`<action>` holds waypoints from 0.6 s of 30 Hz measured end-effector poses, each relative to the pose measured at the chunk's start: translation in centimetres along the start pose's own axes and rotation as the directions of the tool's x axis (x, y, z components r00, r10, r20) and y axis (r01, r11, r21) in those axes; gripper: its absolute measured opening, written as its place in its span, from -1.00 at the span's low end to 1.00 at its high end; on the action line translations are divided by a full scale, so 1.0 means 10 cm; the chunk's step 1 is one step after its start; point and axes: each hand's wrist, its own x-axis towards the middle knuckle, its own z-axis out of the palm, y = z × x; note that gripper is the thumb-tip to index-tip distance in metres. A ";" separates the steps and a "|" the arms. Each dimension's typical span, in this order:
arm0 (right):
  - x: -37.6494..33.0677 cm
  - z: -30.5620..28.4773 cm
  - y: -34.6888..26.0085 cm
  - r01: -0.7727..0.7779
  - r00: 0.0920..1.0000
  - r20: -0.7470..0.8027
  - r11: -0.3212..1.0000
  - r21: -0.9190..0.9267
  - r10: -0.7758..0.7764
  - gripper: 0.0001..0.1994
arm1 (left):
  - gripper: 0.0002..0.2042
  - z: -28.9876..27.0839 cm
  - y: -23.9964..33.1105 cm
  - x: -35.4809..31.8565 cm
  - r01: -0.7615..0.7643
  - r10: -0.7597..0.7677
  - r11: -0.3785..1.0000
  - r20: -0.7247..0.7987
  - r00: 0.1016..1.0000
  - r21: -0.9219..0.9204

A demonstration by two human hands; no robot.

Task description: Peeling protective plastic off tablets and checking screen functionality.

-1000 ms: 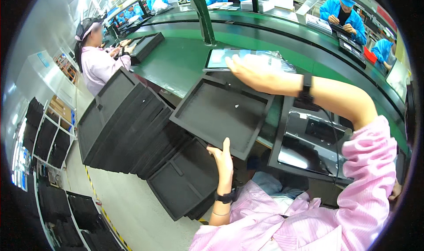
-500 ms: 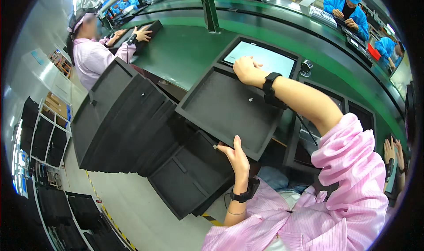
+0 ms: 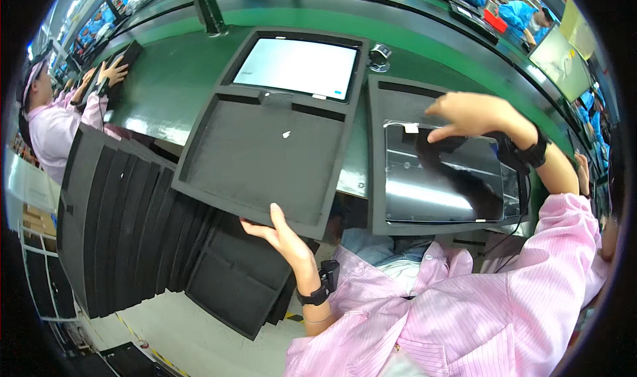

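Observation:
My left hand (image 3: 282,238) grips the near rim of a black foam tray (image 3: 265,158), thumb on top and fingers partly hidden below. In the tray's far compartment lies a tablet-like panel (image 3: 297,67) with a lit white screen; the large near compartment holds only a small white scrap (image 3: 286,135). To the right, my right hand (image 3: 474,115), thumb and fingers apart, is over a second foam tray (image 3: 378,178). Under it lies a dark glossy panel (image 3: 441,191) with a white tab (image 3: 411,128) at its upper left. Whether the fingertips touch the panel, I cannot tell.
A stack of black foam trays (image 3: 126,224) stands at my left, with another tray (image 3: 235,267) low beside it. A shiny metal roll (image 3: 379,57) sits behind the trays on the green bench (image 3: 162,78). A co-worker in pink (image 3: 56,122) handles a tray at far left.
My right hand has left the lit panel and moved right, over the dark panel. My left hand keeps hold of the tray's rim. The view has swung to the right.

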 end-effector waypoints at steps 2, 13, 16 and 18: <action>-0.11 0.24 0.11 -0.030 0.998 -0.055 0.986 0.165 0.039 -0.44 | -0.35 0.00 -0.05 0.01 -0.014 0.015 1.000 0.016 1.000 -0.017; -1.19 0.16 -0.41 0.404 0.620 -0.777 0.894 0.191 -0.114 -0.64 | -0.42 0.11 0.89 -0.58 -0.721 0.573 0.575 0.439 0.692 0.385; -1.45 0.18 -0.39 0.500 0.406 -0.847 0.859 -0.107 -0.343 -0.63 | -0.42 0.50 1.12 -0.83 -0.523 0.410 0.844 0.771 0.488 -0.117; -1.55 0.16 -0.31 0.539 0.334 -0.838 0.817 -0.204 -0.430 -0.62 | -0.51 0.76 1.07 -0.94 -0.279 0.282 0.938 0.919 0.277 -0.203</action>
